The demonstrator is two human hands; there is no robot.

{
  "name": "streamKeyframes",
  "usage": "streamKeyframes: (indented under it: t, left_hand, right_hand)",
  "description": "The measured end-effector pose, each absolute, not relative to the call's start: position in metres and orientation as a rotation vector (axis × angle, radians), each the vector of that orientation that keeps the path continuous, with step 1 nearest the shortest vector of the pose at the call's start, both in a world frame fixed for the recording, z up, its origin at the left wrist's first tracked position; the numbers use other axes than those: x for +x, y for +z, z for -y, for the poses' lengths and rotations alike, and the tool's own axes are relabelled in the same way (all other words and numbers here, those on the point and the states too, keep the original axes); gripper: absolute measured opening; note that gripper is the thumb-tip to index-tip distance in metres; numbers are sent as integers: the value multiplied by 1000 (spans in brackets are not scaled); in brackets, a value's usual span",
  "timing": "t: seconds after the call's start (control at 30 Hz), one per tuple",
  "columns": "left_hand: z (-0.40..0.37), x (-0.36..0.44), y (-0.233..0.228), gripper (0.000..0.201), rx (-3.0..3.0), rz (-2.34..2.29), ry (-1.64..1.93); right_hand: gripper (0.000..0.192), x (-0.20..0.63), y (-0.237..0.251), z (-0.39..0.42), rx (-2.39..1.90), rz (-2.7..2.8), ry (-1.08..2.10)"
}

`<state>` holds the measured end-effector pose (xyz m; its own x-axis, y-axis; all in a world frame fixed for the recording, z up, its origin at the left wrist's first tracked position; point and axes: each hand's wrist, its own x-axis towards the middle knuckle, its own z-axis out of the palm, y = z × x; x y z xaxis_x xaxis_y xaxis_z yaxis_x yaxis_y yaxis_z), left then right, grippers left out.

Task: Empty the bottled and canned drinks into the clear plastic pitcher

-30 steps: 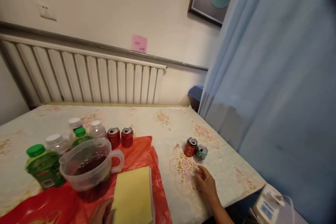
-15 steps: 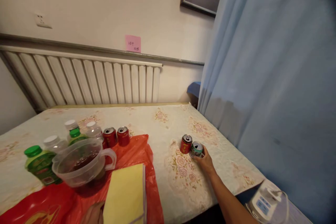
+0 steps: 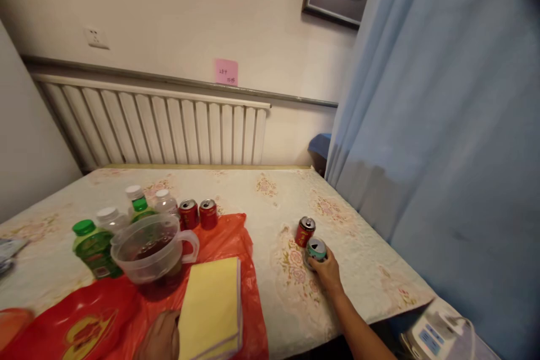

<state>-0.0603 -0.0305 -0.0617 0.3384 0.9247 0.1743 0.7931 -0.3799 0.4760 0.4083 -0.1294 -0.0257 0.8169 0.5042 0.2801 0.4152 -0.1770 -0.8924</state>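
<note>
My right hand [image 3: 328, 275] is wrapped round a teal-green drink can [image 3: 315, 251], which stands upright on the flowered cover. Just behind it, and partly overlapped by it, is a red-and-black can [image 3: 305, 232]. My left hand [image 3: 160, 337] rests at the lower edge with its fingers curled, beside a folded yellow cloth [image 3: 211, 309]; whatever it may hold is hidden. Farther left, a clear plastic jug [image 3: 145, 250] with a handle contains dark liquid. Two red cans [image 3: 208, 214] stand behind the jug.
Several bottles, among them a green-capped one [image 3: 95, 250], crowd behind and left of the jug. A red plastic bag [image 3: 236, 236] lies under the cloth, with a red tray [image 3: 54, 320] at front left. A power strip [image 3: 434, 332] sits at lower right beside a blue curtain [image 3: 430, 124].
The view has turned slightly left, so things appear farther right. My right hand has drawn the teal can a little nearer, away from the red-and-black can. More of my left hand shows.
</note>
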Motion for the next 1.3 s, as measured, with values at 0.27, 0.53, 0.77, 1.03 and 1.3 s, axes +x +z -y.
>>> streamKeyframes:
  t: [0.27, 0.53, 0.77, 1.03, 1.3]
  left_hand:
    - [35, -53, -43, 30, 2251, -1555, 440]
    - [41, -54, -36, 28, 2261, -1532, 406]
    - [47, -55, -30, 31, 2189, -1595, 398]
    - [45, -56, -44, 37, 2187, -1626, 425]
    - [49, -55, -39, 35, 2181, -1632, 438]
  right_hand:
    - [58, 312, 14, 102, -1655, 1031, 258]
    - [51, 234, 109, 32, -1369, 1602, 70]
    - [61, 178, 163, -24, -1131, 1975, -105]
    - [66, 142, 185, -58, -1104, 2305, -413]
    - [48, 134, 185, -73, -1059, 2414, -641]
